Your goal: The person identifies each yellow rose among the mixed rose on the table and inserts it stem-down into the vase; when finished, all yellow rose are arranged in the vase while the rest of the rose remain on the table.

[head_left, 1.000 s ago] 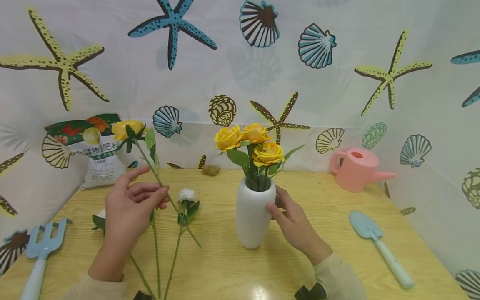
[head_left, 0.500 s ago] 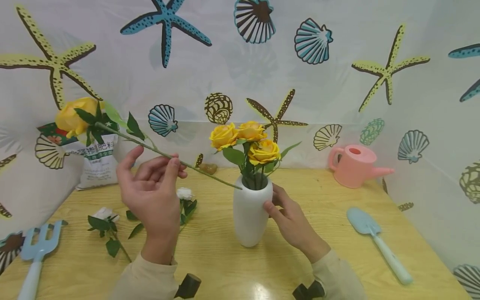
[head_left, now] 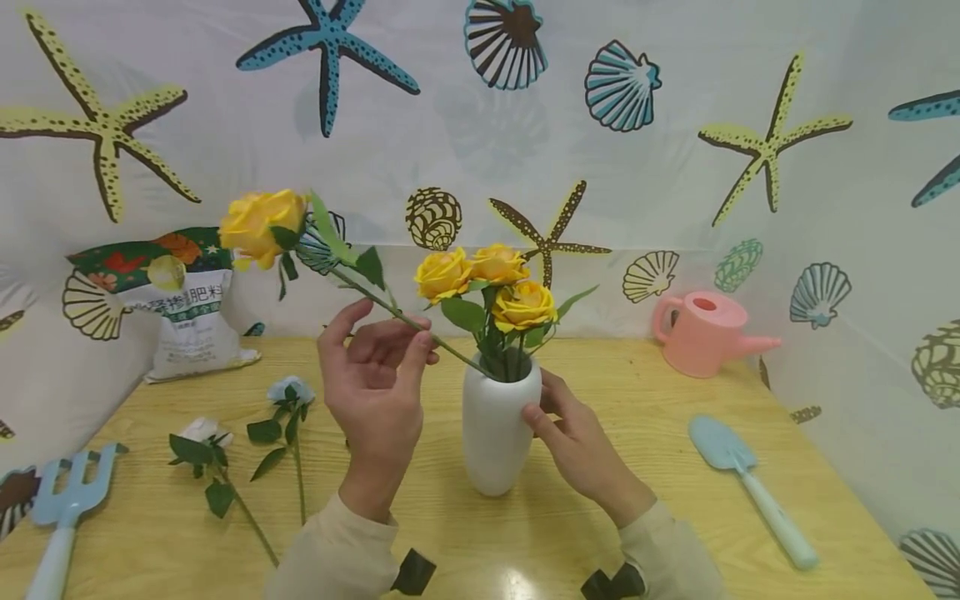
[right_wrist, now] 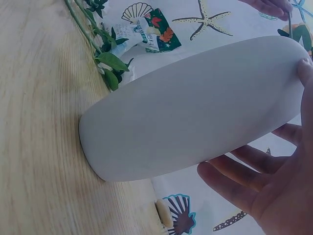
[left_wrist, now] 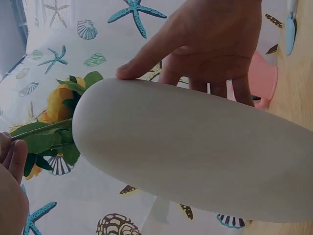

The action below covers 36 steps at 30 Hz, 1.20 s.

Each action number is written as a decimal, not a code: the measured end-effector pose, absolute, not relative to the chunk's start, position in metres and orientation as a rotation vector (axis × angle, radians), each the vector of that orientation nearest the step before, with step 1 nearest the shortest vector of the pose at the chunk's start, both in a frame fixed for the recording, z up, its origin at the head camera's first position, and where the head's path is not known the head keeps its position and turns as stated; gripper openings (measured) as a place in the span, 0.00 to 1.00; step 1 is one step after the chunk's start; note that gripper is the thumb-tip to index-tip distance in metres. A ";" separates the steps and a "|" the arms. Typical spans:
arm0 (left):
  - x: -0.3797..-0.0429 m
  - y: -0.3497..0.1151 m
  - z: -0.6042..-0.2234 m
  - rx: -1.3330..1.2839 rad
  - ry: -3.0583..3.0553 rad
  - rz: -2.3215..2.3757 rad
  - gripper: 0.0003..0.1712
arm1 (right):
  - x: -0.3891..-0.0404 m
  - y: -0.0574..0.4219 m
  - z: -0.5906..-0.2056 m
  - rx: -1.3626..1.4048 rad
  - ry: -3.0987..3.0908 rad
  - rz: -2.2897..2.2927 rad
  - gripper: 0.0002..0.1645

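Note:
My left hand [head_left: 378, 392] pinches the stem of a yellow rose [head_left: 258, 227] between thumb and fingers. The stem slants down to the right, its lower end at the mouth of a tall white vase [head_left: 497, 442]. Upright on the table, the vase holds three yellow roses [head_left: 525, 305] with green leaves. My right hand [head_left: 581, 437] grips the vase on its right side, thumb in front and fingers behind. In the left wrist view, the vase [left_wrist: 186, 147] covers most of the picture. Two white roses, one nearer [head_left: 204, 432] and one farther [head_left: 291, 390], lie left of my left hand.
On the wooden table [head_left: 622, 542], a blue hand fork [head_left: 78, 496] lies far left and a blue trowel [head_left: 753, 483] lies right. A pink watering can [head_left: 701, 337] stands back right, a fertilizer bag [head_left: 191, 333] back left. A patterned curtain [head_left: 420, 125] hangs behind.
My left hand has moved right with the yellow rose, and its stem end has come from over the table to the vase mouth. My right hand keeps its grip on the vase.

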<state>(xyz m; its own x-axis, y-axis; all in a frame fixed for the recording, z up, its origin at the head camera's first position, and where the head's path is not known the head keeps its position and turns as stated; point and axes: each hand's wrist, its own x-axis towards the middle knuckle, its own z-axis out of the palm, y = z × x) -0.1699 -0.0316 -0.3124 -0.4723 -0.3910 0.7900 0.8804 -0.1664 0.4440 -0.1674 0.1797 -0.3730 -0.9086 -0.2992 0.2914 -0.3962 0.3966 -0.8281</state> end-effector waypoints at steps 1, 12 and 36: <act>-0.170 -0.030 -0.314 -0.676 -1.189 -1.763 0.27 | -0.167 0.180 -0.373 0.637 -2.543 1.550 0.28; -0.169 -0.020 -0.328 -0.691 -1.578 -1.332 0.27 | -0.166 0.180 -0.371 0.635 -2.541 1.538 0.28; -0.163 -0.019 -0.319 -0.414 -1.630 -1.455 0.09 | -0.167 0.179 -0.375 0.635 -2.554 1.496 0.29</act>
